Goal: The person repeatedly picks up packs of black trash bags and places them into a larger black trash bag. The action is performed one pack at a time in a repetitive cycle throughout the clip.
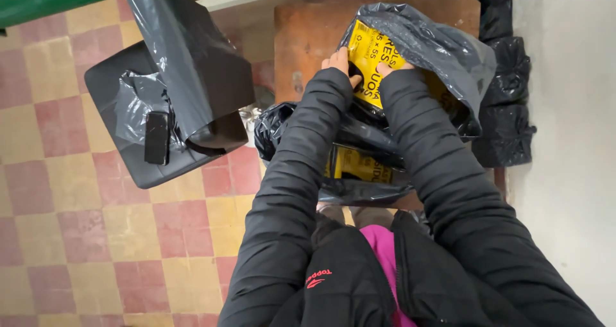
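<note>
Both my arms in black padded sleeves reach forward to a pack of black plastic bags with a yellow printed label (375,64) on a brown wooden table (305,35). My left hand (340,62) grips the pack's left edge beside the yellow label. My right hand (387,67) pinches the label's middle; only its fingertips show past the cuff. A loose black bag (443,45) billows over the pack's far side. A second yellow-labelled pack (359,165) lies lower, under my arms, wrapped in black plastic.
A black stool (115,83) stands to the left on the red and yellow checkered floor, with a black bag (186,58) draped over it and a dark phone (156,137) on the seat. Tied black bags (510,109) are piled against the white wall at right.
</note>
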